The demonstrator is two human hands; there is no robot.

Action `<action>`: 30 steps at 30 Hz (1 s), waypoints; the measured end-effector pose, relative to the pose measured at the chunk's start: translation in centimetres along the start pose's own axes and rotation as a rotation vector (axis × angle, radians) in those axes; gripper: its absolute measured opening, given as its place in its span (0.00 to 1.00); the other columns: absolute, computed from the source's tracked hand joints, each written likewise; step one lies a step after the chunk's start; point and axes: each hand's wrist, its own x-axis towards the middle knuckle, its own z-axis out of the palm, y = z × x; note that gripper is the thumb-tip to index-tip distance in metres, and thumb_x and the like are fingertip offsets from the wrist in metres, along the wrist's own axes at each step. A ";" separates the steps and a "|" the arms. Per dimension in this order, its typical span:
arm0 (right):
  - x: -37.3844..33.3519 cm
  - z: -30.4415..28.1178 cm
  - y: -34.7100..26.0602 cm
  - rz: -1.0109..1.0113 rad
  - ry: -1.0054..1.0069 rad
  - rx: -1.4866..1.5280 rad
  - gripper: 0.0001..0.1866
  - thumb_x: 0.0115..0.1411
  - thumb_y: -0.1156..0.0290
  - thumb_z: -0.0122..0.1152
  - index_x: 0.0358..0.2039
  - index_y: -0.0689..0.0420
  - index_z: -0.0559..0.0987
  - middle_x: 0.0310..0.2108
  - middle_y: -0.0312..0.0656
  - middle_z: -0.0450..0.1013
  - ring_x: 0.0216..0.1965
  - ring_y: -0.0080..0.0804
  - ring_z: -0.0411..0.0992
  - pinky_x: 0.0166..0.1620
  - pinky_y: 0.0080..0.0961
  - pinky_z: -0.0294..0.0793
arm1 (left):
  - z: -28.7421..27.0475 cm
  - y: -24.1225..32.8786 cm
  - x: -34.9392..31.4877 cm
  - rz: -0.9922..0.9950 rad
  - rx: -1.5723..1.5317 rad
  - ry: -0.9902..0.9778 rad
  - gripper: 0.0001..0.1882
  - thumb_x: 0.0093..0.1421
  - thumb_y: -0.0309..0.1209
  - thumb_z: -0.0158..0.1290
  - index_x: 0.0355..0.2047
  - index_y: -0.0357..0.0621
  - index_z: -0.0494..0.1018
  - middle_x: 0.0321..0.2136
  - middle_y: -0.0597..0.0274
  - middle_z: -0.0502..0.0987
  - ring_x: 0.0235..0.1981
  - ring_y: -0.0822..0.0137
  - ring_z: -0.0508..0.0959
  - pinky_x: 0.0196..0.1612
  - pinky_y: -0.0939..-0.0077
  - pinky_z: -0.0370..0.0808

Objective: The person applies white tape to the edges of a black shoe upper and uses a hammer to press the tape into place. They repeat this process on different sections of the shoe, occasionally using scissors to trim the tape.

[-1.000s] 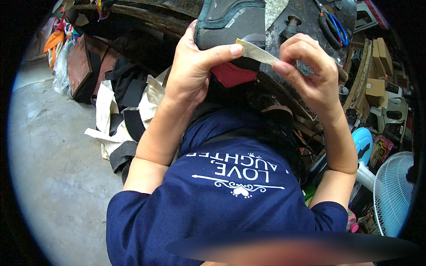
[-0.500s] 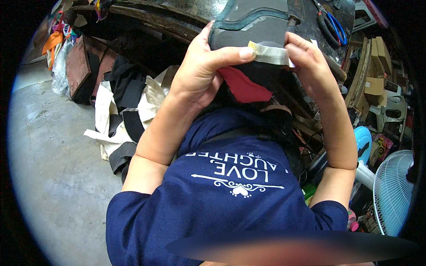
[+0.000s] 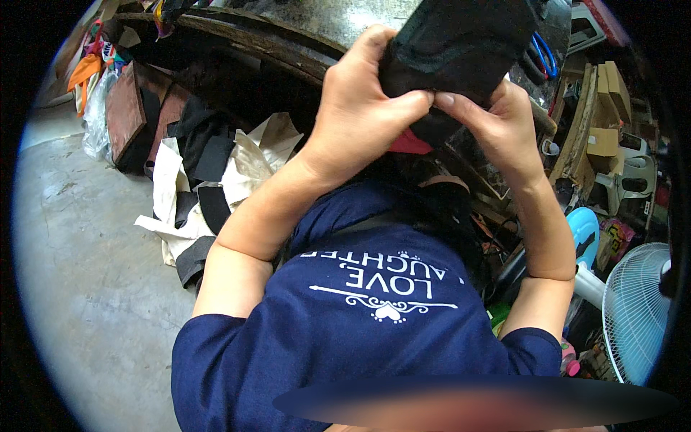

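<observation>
Both hands grip a dark, stiff-looking fabric piece [image 3: 461, 50] with a wavy raised band across it, held up in front of the table edge. My left hand [image 3: 356, 108] is closed on its left side, thumb along the lower edge. Closed on the right side, my right hand [image 3: 504, 129] has its thumb tip almost touching the left thumb. The fingers behind the piece are hidden. Below the thumbs, part of a red cloth piece [image 3: 412, 144] shows. Blue-handled scissors [image 3: 545, 56] lie on the table, partly covered by the held piece.
A worn worktable [image 3: 317, 21] spans the top. Cream and black fabric scraps [image 3: 248, 162] are heaped at left beside a brown board [image 3: 128, 111]. At right are a cardboard box [image 3: 603, 142], wooden planks [image 3: 579, 126] and a fan [image 3: 637, 309]. Concrete floor [image 3: 86, 273] lies at left.
The fabric piece has tilted and moved right, its face now darker. My thumbs have come together at its lower edge. The pale strip held there before no longer shows.
</observation>
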 end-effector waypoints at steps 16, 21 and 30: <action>-1.4 -10.1 3.4 -0.245 0.188 -1.367 0.20 0.55 0.61 0.66 0.47 0.52 0.77 0.38 0.39 0.74 0.41 0.40 0.73 0.43 0.33 0.70 | -5.0 -5.3 11.3 0.394 0.773 0.054 0.30 0.51 0.23 0.48 0.56 0.27 0.61 0.45 0.28 0.73 0.50 0.41 0.74 0.54 0.58 0.71; 0.6 -10.2 0.3 -0.228 0.379 -0.393 0.18 0.69 0.65 0.52 0.57 0.55 0.73 0.32 0.33 0.74 0.29 0.15 0.69 0.32 0.13 0.69 | -5.3 -3.6 11.2 0.189 0.658 -0.084 0.28 0.50 0.23 0.50 0.54 0.29 0.67 0.46 0.32 0.74 0.51 0.43 0.75 0.55 0.60 0.70; 4.6 -3.3 -0.1 -0.120 0.242 -1.110 0.20 0.63 0.53 0.56 0.56 0.32 0.74 0.41 0.42 0.78 0.38 0.40 0.78 0.37 0.29 0.77 | -4.4 -6.9 12.8 0.266 0.679 0.022 0.25 0.51 0.26 0.51 0.52 0.41 0.74 0.41 0.40 0.77 0.45 0.46 0.78 0.51 0.61 0.73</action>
